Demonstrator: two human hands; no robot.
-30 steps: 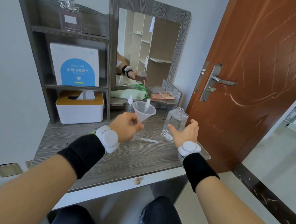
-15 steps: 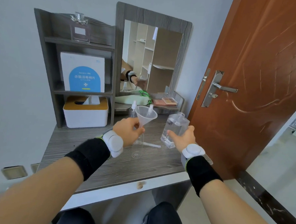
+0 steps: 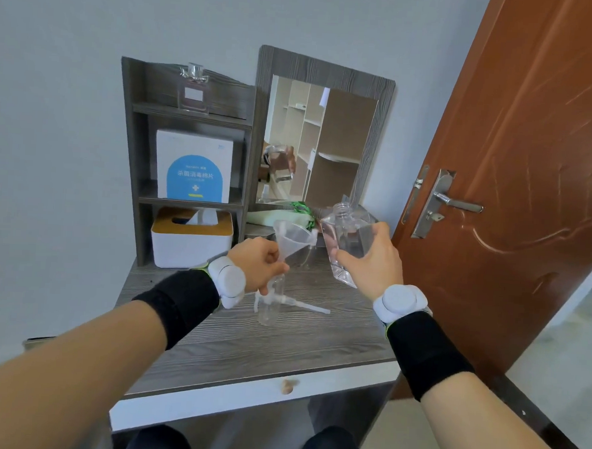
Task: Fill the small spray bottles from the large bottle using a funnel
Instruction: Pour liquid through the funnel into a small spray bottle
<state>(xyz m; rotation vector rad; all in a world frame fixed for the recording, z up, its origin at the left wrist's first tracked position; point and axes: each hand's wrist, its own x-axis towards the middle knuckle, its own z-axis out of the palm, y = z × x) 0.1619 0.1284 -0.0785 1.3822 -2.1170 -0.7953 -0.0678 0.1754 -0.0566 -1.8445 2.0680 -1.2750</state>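
Observation:
A clear funnel (image 3: 292,239) sits in the neck of a small clear spray bottle (image 3: 270,303) that stands on the grey wooden desk (image 3: 233,344). My left hand (image 3: 260,265) grips the funnel's stem and the bottle's neck. My right hand (image 3: 370,259) holds the large clear square bottle (image 3: 347,239) lifted off the desk, right of the funnel, uncapped and leaning slightly left. A white spray pump with its tube (image 3: 295,303) lies on the desk behind the small bottle. Another small spray bottle is mostly hidden behind the funnel.
A shelf unit (image 3: 133,167) at the back left holds a perfume bottle (image 3: 193,92), a white and blue box (image 3: 194,167) and a tissue box (image 3: 191,237). A mirror (image 3: 318,139) stands behind. A brown door (image 3: 530,168) is close on the right.
My right hand closed on the large bottle and lifted it off the desk toward the funnel. My left hand stayed on the funnel and small bottle. The view tilted upward.

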